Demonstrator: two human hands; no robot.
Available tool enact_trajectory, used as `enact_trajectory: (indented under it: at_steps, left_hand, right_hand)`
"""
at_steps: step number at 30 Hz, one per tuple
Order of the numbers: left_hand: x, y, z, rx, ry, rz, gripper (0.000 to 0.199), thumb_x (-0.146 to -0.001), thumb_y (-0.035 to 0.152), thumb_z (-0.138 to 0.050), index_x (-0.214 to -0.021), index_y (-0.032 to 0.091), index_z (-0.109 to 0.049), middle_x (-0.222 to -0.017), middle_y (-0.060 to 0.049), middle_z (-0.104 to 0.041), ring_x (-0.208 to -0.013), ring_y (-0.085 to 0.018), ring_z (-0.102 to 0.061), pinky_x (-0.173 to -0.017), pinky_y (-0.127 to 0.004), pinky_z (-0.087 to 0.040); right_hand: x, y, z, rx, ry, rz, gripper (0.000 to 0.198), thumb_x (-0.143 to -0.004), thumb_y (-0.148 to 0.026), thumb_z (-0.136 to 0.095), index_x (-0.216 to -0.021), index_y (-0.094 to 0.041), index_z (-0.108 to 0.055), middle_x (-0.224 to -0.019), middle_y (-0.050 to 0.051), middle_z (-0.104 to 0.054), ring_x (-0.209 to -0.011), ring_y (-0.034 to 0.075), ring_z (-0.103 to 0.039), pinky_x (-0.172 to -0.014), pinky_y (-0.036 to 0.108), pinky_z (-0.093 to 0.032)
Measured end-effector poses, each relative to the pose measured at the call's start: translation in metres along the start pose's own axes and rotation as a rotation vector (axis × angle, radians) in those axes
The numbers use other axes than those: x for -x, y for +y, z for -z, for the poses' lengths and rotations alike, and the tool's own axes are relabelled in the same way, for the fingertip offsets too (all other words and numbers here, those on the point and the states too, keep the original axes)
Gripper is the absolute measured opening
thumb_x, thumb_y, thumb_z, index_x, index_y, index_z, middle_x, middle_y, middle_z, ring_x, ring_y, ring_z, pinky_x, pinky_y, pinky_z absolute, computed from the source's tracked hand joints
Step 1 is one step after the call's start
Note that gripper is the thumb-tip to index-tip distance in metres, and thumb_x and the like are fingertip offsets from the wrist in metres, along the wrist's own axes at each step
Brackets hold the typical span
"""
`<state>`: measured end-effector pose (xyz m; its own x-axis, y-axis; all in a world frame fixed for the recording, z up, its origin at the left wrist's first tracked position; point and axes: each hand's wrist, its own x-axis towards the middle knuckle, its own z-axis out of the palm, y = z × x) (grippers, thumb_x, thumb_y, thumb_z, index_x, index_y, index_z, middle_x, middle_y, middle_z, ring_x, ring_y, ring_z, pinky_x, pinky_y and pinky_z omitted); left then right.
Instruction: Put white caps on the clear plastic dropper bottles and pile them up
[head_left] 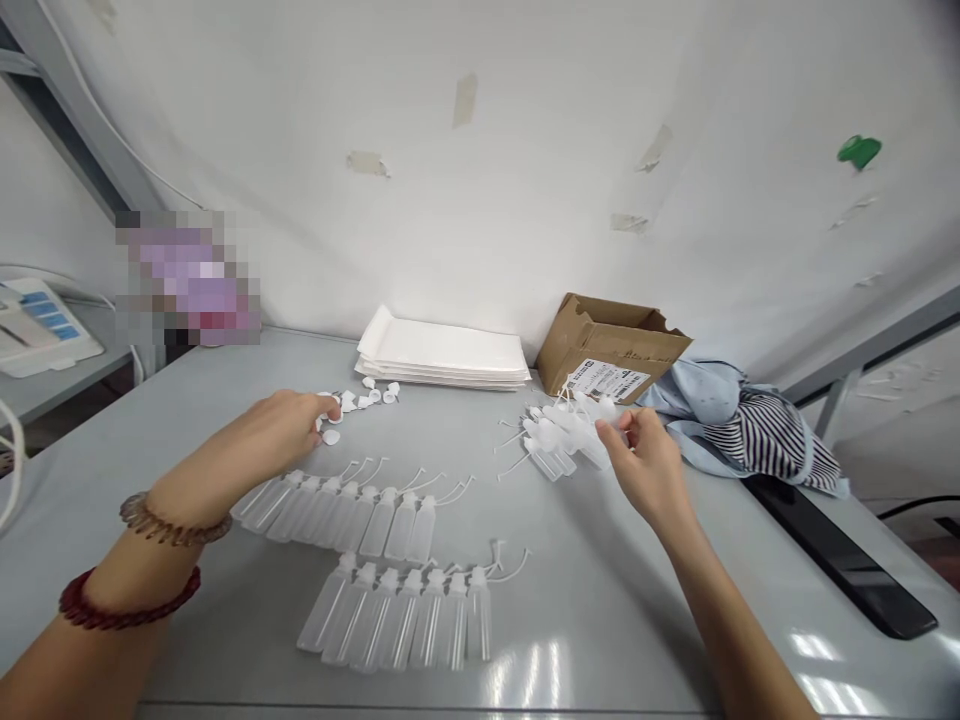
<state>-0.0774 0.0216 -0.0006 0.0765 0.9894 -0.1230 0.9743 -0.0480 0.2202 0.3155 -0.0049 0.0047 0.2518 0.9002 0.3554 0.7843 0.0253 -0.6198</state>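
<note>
My left hand point(281, 435) reaches into a loose group of small white caps point(367, 400), its fingers bent together round a white cap point(319, 424) that is partly hidden. At the right, my right hand point(646, 465) has thumb and fingers closed on a translucent plastic squeeze bottle point(604, 410) at the edge of a jumbled pile of the same bottles point(553, 440). Two rows of such bottles lie side by side in front of me: a farther row point(345, 515) and a nearer row point(397, 620). Thin white strap-like pieces stick out from their tops.
A stack of white padded envelopes point(446, 350) lies against the wall. Right of it stands an open cardboard box point(611, 345) with a label. Blue and striped cloth point(750, 420) and a long black object point(840, 560) lie at the right. A white device point(45, 325) sits far left.
</note>
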Motion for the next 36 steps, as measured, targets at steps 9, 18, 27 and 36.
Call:
enact_trajectory:
  at_steps: [9, 18, 27, 36]
  left_hand:
    - [0.003, 0.008, 0.000, -0.057, -0.057, -0.107, 0.032, -0.078, 0.017, -0.041, -0.099, 0.017, -0.064, -0.077, -0.004, -0.065, -0.068, -0.021, -0.059, -0.059, -0.027, -0.037]
    - [-0.001, 0.008, -0.007, -0.044, -0.054, -0.121, 0.026, -0.072, 0.014, -0.043, -0.088, 0.017, -0.063, -0.071, -0.006, -0.065, -0.062, -0.022, -0.061, -0.054, -0.028, -0.038]
    - [-0.003, 0.013, -0.003, -0.082, -0.007, -0.137, 0.020, -0.076, 0.021, -0.044, -0.088, 0.018, -0.059, -0.068, -0.006, -0.064, -0.069, -0.025, -0.061, -0.057, -0.029, -0.038]
    - [-0.003, 0.017, -0.004, -0.117, -0.012, -0.135, 0.016, -0.077, 0.021, -0.043, -0.083, 0.019, -0.058, -0.075, -0.008, -0.066, -0.075, -0.025, -0.062, -0.060, -0.029, -0.039]
  right_hand:
    - [-0.005, 0.014, -0.015, 0.094, -0.125, 0.030, 0.029, -0.079, -0.049, -0.049, -0.075, -0.021, -0.043, -0.064, 0.000, -0.055, -0.045, 0.014, -0.045, -0.048, 0.026, -0.032]
    - [-0.003, 0.011, -0.012, 0.133, -0.090, 0.083, 0.035, -0.082, -0.054, -0.049, -0.074, -0.020, -0.046, -0.068, 0.001, -0.053, -0.047, 0.013, -0.044, -0.048, 0.027, -0.033]
    - [0.024, -0.027, 0.013, -0.090, -0.460, 0.323, 0.034, -0.090, -0.042, -0.049, -0.066, -0.021, -0.041, -0.058, -0.004, -0.045, -0.052, 0.012, -0.042, -0.049, 0.024, -0.033]
    - [0.068, -0.053, 0.002, -0.021, -0.975, 0.681, 0.058, -0.070, -0.053, -0.072, -0.111, -0.018, -0.052, -0.104, 0.007, -0.055, -0.086, 0.021, -0.055, -0.070, 0.031, -0.046]
